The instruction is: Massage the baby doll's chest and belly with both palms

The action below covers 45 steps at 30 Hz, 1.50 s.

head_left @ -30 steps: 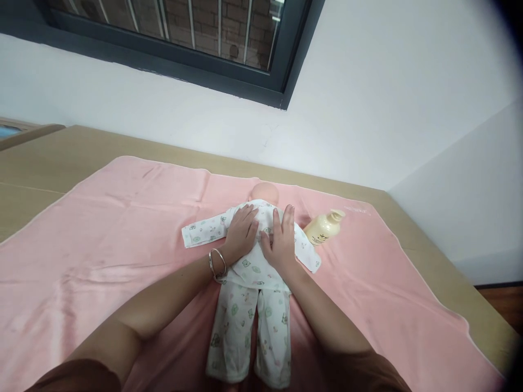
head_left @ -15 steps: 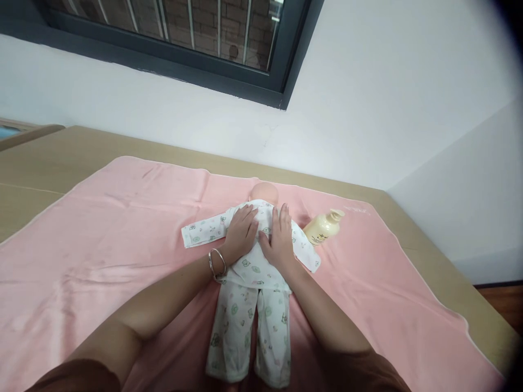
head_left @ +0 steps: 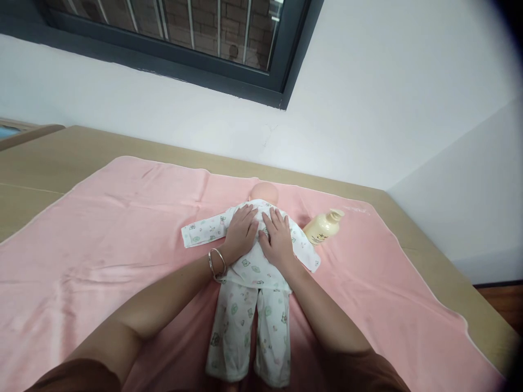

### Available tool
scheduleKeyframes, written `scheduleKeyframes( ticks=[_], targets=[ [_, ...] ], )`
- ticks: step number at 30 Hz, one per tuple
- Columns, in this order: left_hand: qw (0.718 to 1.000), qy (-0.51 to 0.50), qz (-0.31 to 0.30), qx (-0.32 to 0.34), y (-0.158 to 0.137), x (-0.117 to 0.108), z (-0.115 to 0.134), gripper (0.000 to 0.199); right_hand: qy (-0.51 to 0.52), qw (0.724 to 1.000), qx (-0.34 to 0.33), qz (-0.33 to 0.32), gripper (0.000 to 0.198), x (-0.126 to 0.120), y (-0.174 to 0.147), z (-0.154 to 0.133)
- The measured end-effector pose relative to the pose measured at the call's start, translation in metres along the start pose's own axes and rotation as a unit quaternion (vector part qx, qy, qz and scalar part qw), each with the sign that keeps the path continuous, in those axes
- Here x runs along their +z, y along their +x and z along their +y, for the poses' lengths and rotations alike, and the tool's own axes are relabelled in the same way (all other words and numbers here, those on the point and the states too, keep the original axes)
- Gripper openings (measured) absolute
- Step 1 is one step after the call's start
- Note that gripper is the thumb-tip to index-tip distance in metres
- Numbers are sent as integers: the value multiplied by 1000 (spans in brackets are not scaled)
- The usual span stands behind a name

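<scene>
A baby doll (head_left: 255, 267) in white patterned top and trousers lies stretched out on a pink blanket (head_left: 134, 218), its bald head pointing toward the wall and its sleeves spread to both sides. My left hand (head_left: 241, 231) rests flat on the left of its upper body, fingers extended. On the right side of the upper body lies my right hand (head_left: 278, 239), palm down with the fingers slightly apart. A silver bangle (head_left: 216, 264) circles my left wrist. The doll's face is not visible.
A cream pump bottle (head_left: 323, 226) lies tilted on the blanket beside the doll's right-hand sleeve. Beneath the blanket is a wooden table (head_left: 98, 142), bordered at the back by a white wall (head_left: 347, 109) with a dark-framed window (head_left: 281, 60).
My right hand's fingers have swung left toward the middle of the doll's upper body and spread a little. The left hand, doll and bottle stay where they were.
</scene>
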State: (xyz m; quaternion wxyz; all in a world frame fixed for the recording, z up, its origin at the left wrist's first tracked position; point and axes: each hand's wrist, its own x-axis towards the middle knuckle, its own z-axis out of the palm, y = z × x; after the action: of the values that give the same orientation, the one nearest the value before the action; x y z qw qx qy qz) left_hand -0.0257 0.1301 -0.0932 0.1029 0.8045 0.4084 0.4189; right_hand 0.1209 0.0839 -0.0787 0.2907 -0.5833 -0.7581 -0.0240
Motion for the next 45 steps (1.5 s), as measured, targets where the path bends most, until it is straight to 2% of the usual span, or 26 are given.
scheduleKeyframes(
  ticks=[45],
  targets=[
    [1000,4,0,4,-1,0,-1,40,9,1000,16,-3,49,0,0,1]
  ],
)
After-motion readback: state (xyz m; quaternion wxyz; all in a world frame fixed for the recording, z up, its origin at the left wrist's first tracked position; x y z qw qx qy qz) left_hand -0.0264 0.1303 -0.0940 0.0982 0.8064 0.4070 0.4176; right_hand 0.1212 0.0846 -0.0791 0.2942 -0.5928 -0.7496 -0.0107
